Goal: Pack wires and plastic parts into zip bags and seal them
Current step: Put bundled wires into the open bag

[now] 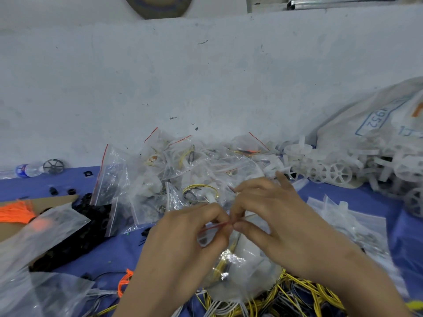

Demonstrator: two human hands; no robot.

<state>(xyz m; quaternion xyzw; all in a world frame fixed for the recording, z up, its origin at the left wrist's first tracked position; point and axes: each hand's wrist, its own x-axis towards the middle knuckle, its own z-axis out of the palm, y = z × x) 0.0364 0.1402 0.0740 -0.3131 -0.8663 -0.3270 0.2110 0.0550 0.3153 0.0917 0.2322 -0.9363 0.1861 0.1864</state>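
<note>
Right now, just above the blue table, the left hand and right hand are each pinching the red zip strip of a filled zip bag with curled fingers, seemingly pressing it closed so the yellow wires stay inside.

White woven sack, far right: "4952" in blue inside a blue frame; other print illegible
</note>
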